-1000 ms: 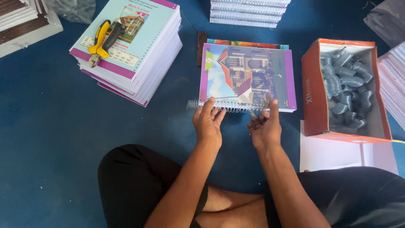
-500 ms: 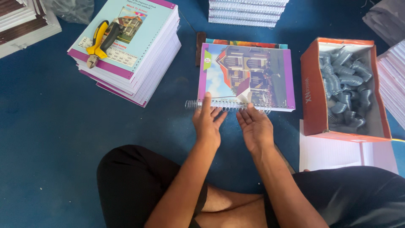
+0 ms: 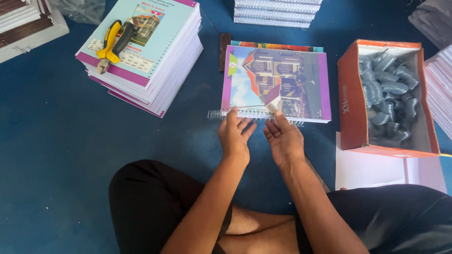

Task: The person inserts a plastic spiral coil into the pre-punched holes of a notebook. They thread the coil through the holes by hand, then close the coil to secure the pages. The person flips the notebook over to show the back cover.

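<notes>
Item: wire spiral coil [image 3: 256,115], light and springy, easily bent, threaded along the near edge of the notebook [image 3: 275,84] on the blue floor [image 3: 56,155]; your left hand [image 3: 234,136] and right hand [image 3: 283,138] rest flat-fingered against it, grip released; handle by rolling, not squeezing.

Two hands, the left hand [image 3: 234,135] and the right hand [image 3: 284,138], are at one wire spiral [image 3: 214,115] along one house-cover notebook [image 3: 278,80]. One pair of yellow-handled pliers [image 3: 112,43] lies on one tall stack of unbound notebooks [image 3: 155,61]. One orange box [image 3: 351,99] holds many grey coils [image 3: 383,99], too many to count. One further bound stack [image 3: 275,11] sits at the top.
</notes>
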